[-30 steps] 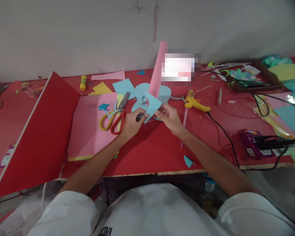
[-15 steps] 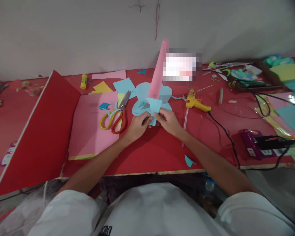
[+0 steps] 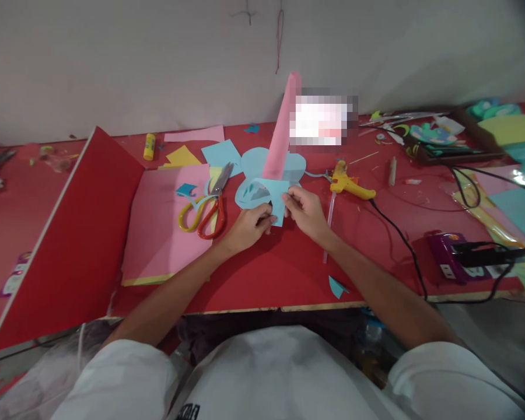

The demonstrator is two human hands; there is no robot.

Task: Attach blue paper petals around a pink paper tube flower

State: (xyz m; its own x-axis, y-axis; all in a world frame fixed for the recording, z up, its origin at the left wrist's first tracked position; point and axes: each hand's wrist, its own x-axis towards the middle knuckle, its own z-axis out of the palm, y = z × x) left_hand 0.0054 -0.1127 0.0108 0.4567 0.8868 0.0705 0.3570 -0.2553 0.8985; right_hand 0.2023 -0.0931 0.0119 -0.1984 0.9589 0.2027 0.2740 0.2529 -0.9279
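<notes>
Between my two hands is a small piece of light blue paper (image 3: 278,195), held just above the red tabletop. The fingers of my left hand (image 3: 254,224) pinch its lower left edge. My right hand (image 3: 305,211) grips its right edge between thumb and fingers. Behind the piece lies a petal-shaped light blue paper cutout (image 3: 256,158), and a tall pink paper cone (image 3: 280,137) rises from it. Scissors (image 3: 212,204) with one yellow and one red handle lie left of my hands, on pink paper sheets (image 3: 166,233).
A yellow glue gun (image 3: 349,184) with a glue stick and black cord lies at right, near a purple power socket (image 3: 452,256). A red board (image 3: 79,245) stands tilted at left. Toward the wall are a glue stick tube (image 3: 149,146) and a dark tray (image 3: 455,153).
The light blue piece has turned and shows flatter and wider. My right hand has shifted slightly right to its edge; my left hand has dropped a little.
</notes>
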